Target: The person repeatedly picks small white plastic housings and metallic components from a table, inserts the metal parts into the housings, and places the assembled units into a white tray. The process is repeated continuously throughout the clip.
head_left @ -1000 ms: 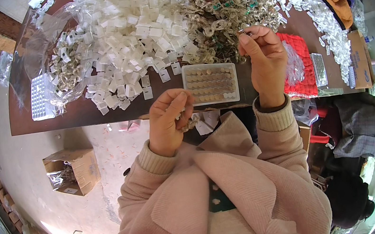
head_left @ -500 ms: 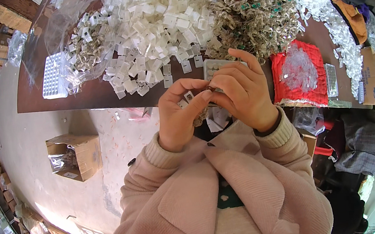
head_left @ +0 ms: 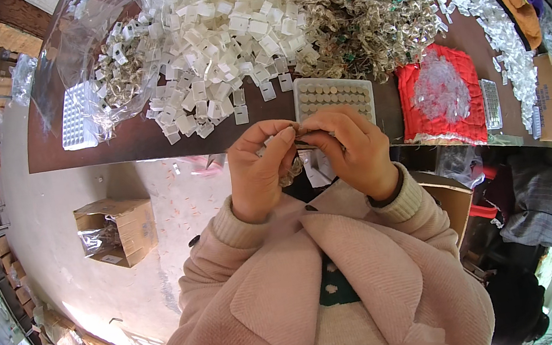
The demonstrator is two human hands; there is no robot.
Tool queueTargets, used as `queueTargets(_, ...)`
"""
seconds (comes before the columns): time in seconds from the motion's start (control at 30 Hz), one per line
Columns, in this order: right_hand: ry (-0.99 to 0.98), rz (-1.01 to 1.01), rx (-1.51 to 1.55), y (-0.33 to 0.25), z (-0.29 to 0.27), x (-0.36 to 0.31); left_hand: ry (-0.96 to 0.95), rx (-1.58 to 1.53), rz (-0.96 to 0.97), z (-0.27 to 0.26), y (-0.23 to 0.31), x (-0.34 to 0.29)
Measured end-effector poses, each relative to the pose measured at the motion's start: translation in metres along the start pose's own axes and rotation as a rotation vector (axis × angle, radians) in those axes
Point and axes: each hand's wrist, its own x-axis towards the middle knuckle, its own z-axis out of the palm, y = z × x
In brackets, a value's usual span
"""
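Left hand [head_left: 258,171]: closed, pinching a small clear part [head_left: 288,144].
Right hand [head_left: 351,151]: closed, fingertips gripping the same part.
Tray [head_left: 333,94]: just beyond the hands, on the table [head_left: 137,139].

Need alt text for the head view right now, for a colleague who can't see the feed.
Both hands meet close to the chest, left hand and right hand pinching a small part, too small to identify. Beyond them a brown table holds a heap of white plastic pieces, a tangle of metal parts and a tray.
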Motion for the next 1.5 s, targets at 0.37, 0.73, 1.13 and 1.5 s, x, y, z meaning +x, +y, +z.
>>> queueTargets(0.37, 0.001, -0.008, 0.023, 0.007, 0.000, -0.011, -0.025, 0.084, -0.057, -0.008, -0.006, 0.002)
queueTargets(0.73, 0.015, 0.111, 0.119, 0.008, -0.008, -0.019, 0.395, 1.631, 0.807, -0.043, 0.001, 0.028)
queueTargets(1.13, -0.009, 0.151, 0.208, 0.004, -0.006, -0.012, 0.373, 1.645, 0.785, -0.050, 0.003, 0.029)
queueTargets(1.5, 0.029, 0.141, 0.393, 0.001, -0.006, 0.001, -0.224, 1.335, 0.916, -0.041, 0.028, 0.012)
